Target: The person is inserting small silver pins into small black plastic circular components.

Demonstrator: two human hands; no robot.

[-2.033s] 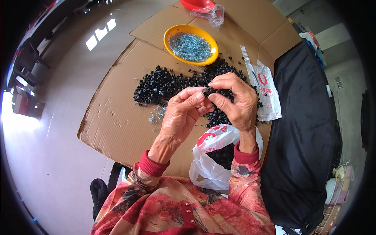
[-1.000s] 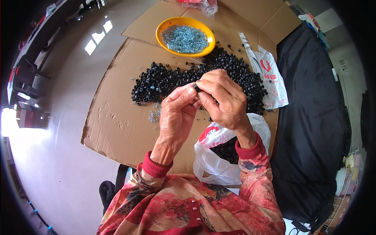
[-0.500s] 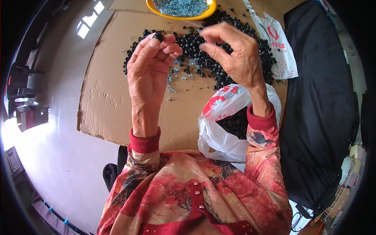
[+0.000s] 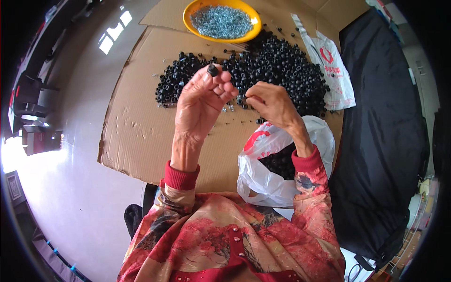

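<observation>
Between the thumb and fingertips of my left hand (image 4: 203, 103) is a small black round cap (image 4: 213, 70), held up over the near edge of a heap of similar black parts (image 4: 286, 70). Its other fingers curl loosely below. My right hand (image 4: 275, 104) hovers just to the right, its thumb and fingers drawn together. Whatever it pinches, if anything, is hidden by the fingers. Several of the heaped parts show a ring-like hollow end; others look like smooth balls.
An orange-yellow bowl (image 4: 257, 29) of small bluish metal pieces (image 4: 221, 21) stands beyond the heap. Under my right wrist a white plastic bag (image 4: 263, 181) holds more black parts (image 4: 282, 162). Another flattened bag (image 4: 340, 80) lies right. Everything rests on a cardboard sheet (image 4: 136, 127).
My right hand has come down closer to the left, and its spread thumb and fingers have closed together. The left still holds the black cap. The whole view has shifted slightly.
</observation>
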